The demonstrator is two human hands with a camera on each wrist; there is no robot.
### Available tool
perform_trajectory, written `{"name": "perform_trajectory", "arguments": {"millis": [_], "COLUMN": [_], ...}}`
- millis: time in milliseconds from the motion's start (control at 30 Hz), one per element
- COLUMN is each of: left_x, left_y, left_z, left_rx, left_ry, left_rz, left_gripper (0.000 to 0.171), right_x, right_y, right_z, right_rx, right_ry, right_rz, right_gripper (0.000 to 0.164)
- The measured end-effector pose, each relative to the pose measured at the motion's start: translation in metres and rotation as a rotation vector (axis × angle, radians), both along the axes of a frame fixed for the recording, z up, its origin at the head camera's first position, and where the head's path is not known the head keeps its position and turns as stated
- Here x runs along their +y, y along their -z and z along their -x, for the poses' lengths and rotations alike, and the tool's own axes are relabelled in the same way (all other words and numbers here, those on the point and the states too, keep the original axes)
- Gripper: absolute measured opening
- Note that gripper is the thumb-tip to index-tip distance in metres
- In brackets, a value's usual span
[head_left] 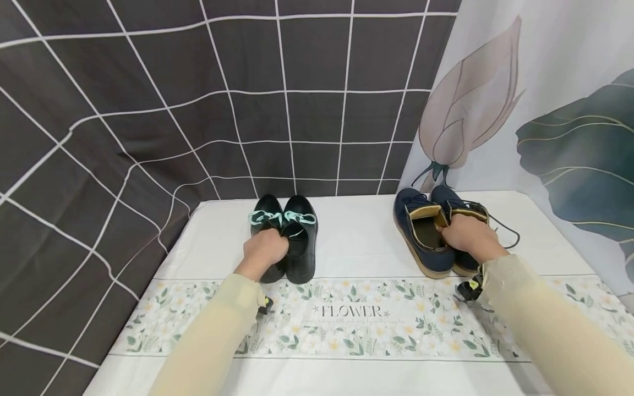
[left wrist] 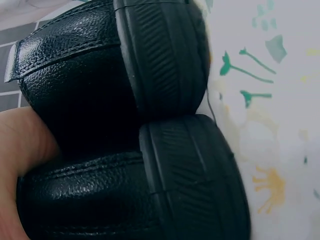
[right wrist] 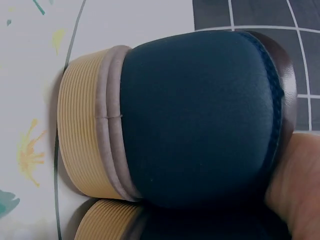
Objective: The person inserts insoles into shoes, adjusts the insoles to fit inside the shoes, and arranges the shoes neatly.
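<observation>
A pair of black shoes with mint-green laces (head_left: 302, 247) stands side by side, toes toward the back. My left hand (head_left: 265, 250) grips them where their inner sides meet, covering much of the left shoe's opening. Their ridged heel soles (left wrist: 165, 60) fill the left wrist view. To the right is a pair of navy shoes (head_left: 418, 236) with tan soles and dark laces, also toes to the back. My right hand (head_left: 468, 236) holds these at their adjoining collars, its fingertips hidden inside. One navy heel (right wrist: 200, 120) shows large in the right wrist view, hand at its upper edge.
Both pairs stand on a white cloth (head_left: 346, 236) with a printed floral band (head_left: 346, 341) across it. Behind hangs a dark grid-pattern curtain (head_left: 317, 115), and at the right a white curtain with a flower print (head_left: 460, 121). A loose lace (head_left: 510, 228) trails right of the navy pair.
</observation>
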State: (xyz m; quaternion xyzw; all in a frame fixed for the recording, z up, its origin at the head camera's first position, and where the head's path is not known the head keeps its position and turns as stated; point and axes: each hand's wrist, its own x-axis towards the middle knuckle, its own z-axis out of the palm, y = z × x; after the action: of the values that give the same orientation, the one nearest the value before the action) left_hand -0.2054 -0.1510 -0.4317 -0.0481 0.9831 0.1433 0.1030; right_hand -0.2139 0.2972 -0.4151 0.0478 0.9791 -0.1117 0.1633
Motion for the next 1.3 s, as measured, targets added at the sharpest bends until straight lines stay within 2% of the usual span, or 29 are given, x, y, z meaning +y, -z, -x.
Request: {"name": "perform_trajectory", "arguments": {"millis": [367, 533, 800, 1100, 1300], "left_x": [-0.004, 0.001, 0.016, 0.034, 0.045], "left_y": [-0.003, -0.012, -0.022, -0.017, -0.012], "left_z": [-0.005, -0.01, -0.012, -0.008, -0.007], "left_rx": [-0.013, -0.007, 0.029, 0.014, -0.006], "left_ry": [0.021, 0.024, 0.051, 0.083, 0.079], "left_rz": [-0.024, -0.022, -0.004, 0.022, 0.055], "left_gripper": [0.038, 0.038, 0.035, 0.031, 0.028], "right_x": [-0.009, -0.028, -0.06, -0.079, -0.088], "right_y": [-0.009, -0.016, -0.017, -0.007, -0.003], "right_z": [-0.001, -0.004, -0.008, -0.011, -0.012], "right_rx": [0.021, 0.069, 0.188, 0.128, 0.095], "right_ry": [-0.024, -0.043, -0.091, -0.075, -0.074], "right_rz": [0.03, 0.041, 0.073, 0.061, 0.044], "right_gripper": [0.046, 0.046, 0.031, 0.033, 0.033]}}
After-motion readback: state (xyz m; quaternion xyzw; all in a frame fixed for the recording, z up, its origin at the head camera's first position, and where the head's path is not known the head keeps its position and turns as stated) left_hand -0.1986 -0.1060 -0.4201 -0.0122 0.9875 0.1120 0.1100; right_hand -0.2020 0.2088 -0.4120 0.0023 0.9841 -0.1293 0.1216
